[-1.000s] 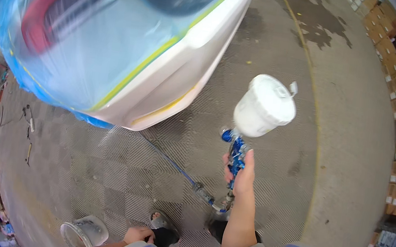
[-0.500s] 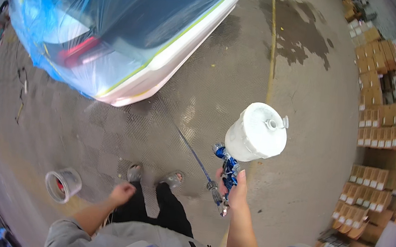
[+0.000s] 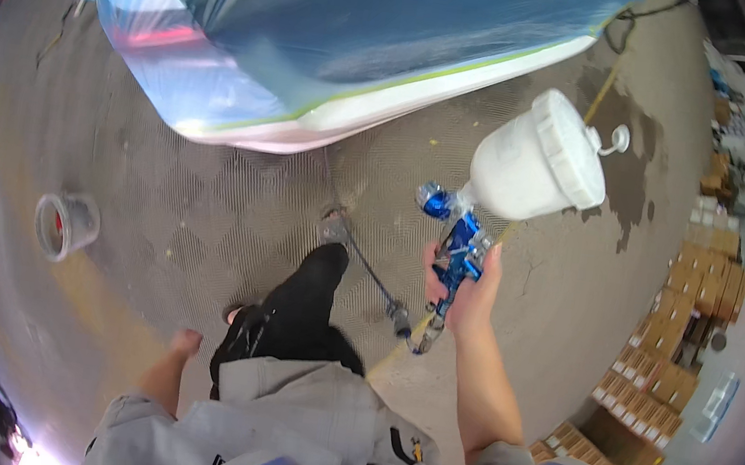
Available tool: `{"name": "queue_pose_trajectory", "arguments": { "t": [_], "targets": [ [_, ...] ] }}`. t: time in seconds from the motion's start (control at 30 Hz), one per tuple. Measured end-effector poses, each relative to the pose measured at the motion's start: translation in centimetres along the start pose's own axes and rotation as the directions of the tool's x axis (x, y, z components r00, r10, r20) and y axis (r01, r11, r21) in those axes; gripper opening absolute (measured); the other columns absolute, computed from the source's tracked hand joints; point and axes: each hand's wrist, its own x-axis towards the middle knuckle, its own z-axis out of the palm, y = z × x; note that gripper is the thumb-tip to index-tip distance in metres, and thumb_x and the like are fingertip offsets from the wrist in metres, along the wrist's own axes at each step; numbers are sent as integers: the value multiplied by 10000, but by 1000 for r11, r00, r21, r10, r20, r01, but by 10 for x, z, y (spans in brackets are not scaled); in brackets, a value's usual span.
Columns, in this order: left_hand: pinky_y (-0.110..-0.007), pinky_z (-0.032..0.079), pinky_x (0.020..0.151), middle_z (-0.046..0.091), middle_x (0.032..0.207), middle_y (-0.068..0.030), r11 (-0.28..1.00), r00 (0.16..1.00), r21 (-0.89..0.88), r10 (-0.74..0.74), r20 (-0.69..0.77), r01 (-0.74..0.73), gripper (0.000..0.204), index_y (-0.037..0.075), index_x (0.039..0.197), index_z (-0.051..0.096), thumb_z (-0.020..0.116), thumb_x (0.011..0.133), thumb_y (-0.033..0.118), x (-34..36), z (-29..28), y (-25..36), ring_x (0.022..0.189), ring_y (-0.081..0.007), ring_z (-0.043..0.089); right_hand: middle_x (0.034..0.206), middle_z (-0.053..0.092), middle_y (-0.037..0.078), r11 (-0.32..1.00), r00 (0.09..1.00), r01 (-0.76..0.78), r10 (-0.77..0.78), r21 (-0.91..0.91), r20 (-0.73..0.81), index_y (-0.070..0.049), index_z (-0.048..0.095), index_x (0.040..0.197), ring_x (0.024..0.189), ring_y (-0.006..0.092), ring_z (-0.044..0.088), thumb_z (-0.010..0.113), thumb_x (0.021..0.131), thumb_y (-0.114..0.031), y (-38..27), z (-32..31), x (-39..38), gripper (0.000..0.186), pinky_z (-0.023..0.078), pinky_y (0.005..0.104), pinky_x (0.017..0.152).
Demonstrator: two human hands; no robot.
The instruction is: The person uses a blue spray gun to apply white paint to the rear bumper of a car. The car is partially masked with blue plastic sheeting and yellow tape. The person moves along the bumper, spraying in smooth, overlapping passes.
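The spray gun (image 3: 461,242) is held out in front of the person's right side, well above the floor, its nozzle end pointing left toward the upper middle of the view. The right grip (image 3: 472,310) is clamped on its handle (image 3: 456,268), thumb on the near side and fingers wrapped round the front. The white cup (image 3: 518,165) sits on top, tilted to the right, with a small cap (image 3: 615,140) sticking out from its lid. The gun looks stiff, hard and probably slick; the cup likely makes it top-heavy, more so if full, and its plastic seems easier to dent or crack than the metal body. The handle is the sound place to hold, wrist firm against tipping; the nozzle is best left alone. A coupling (image 3: 399,319) hangs below, and its hose (image 3: 366,269) probably adds some drag, running past a shoe (image 3: 333,227). The left grip (image 3: 186,342) hangs low, away from the gun, too blurred to tell whether its fingers are apart or together. Beyond are a white panel (image 3: 354,121) under bluish film (image 3: 361,33), a bucket (image 3: 89,223) at left, and boxes (image 3: 703,279) at right.
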Motion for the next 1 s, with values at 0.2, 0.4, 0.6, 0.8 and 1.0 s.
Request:
{"name": "queue_pose_trajectory", "arguments": {
  "t": [0.2, 0.4, 0.6, 0.8, 1.0],
  "targets": [
    [-402, 532, 991, 713, 1236, -208, 743, 994, -661, -73, 85, 111, 595, 29, 1333, 605, 742, 925, 441, -14, -10, 240, 1131, -283, 690, 947, 631, 88, 996, 978, -83, 90, -46, 190, 29, 578, 1071, 507, 100, 442, 240, 1000, -775, -27, -24, 76, 875, 369, 272, 461],
    [-460, 456, 1146, 539, 1494, -252, 913, 983, -394, -33, 179, 102, 1142, 120, 1611, 338, 794, 742, 703, -94, -19, 420, 1355, -397, 563, 918, 616, 83, 987, 918, -118, 150, -107, 367, 13, 548, 1029, 491, 84, 446, 280, 1018, -746, -25, -32, 134, 805, 368, 265, 440],
    [-487, 472, 1126, 458, 1564, -238, 860, 873, -288, -297, 387, 420, 1381, 150, 1671, 180, 758, 633, 854, -131, 24, 536, 1386, -391, 546, 910, 618, 50, 972, 906, -101, 179, -213, 384, -41, 541, 1033, 489, 81, 441, 319, 1057, -674, -36, -51, 178, 671, 348, 263, 430],
    [-471, 516, 1062, 466, 1519, -264, 807, 814, -267, -387, 433, 526, 1417, 60, 1664, 106, 732, 667, 850, -128, 80, 620, 1330, -377, 588, 911, 594, 30, 931, 883, -41, 204, -363, 422, -65, 510, 1017, 486, 79, 418, 329, 1062, -662, -42, -66, 208, 625, 346, 268, 445],
    [-454, 519, 1061, 478, 1512, -267, 749, 788, -341, -375, 489, 568, 1390, 40, 1655, 123, 723, 690, 841, -124, 116, 652, 1332, -381, 585, 818, 573, 18, 898, 895, -52, 236, -437, 379, -73, 527, 921, 481, 84, 411, 301, 1064, -652, -32, -67, 221, 638, 343, 269, 463]
  ]
}}
